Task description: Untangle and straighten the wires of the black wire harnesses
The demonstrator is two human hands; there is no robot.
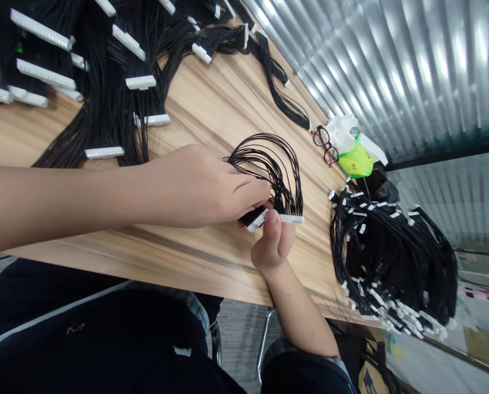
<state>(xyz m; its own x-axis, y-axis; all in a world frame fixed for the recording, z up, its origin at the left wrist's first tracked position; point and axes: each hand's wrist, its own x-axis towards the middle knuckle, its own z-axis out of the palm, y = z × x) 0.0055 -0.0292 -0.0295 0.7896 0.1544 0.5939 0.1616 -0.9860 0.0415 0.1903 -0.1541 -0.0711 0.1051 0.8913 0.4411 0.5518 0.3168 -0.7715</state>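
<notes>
A black wire harness (287,164) curves in a loop over the wooden table, with a white connector on each end. My left hand (211,189) is closed round the wires near one white connector (257,220); its fingertips are partly hidden. My right hand (274,241) pinches the harness by the other white connector (292,219), thumb on top. Both connectors lie close together between my hands, above the table near its front edge.
Many black harnesses with white connectors (105,152) cover the table's left. A large bundle of harnesses (400,257) lies at the right end. Glasses (325,145) and a green packet (356,160) lie by the corrugated metal wall (392,65). The wooden table (211,115) has its edge before me.
</notes>
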